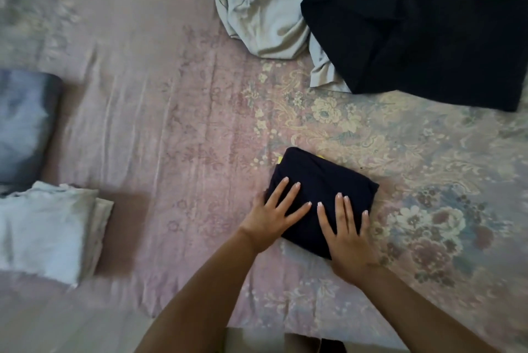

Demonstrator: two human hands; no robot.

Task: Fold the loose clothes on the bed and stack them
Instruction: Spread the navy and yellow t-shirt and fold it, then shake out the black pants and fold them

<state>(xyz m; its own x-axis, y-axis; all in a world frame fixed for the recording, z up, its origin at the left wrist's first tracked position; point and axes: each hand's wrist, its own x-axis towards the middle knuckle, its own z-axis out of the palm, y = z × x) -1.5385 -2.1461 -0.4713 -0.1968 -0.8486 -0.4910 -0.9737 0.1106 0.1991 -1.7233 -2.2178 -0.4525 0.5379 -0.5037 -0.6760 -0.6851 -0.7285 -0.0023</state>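
A folded dark garment (320,195) lies on the bed (177,129), toward the near middle of the floral pink sheet, with a sliver of yellow showing at its far edge. Both hands lie flat on it with fingers straight and spread, gripping nothing: the left hand (275,215) presses its near left part, thumb down over the left edge, and the right hand (347,234) presses its near right part, beside the left one but not touching it. At the far side of the bed a loose grey garment (263,6) lies crumpled, and a loose black garment (414,35) sprawls just to its right, overlapping the grey one's right edge. Well apart from these, at the left edge of the view, a folded pale pile (45,231) sits near the person, and a folded blue-grey piece (24,124) sits just beyond it; whether the two touch cannot be told.
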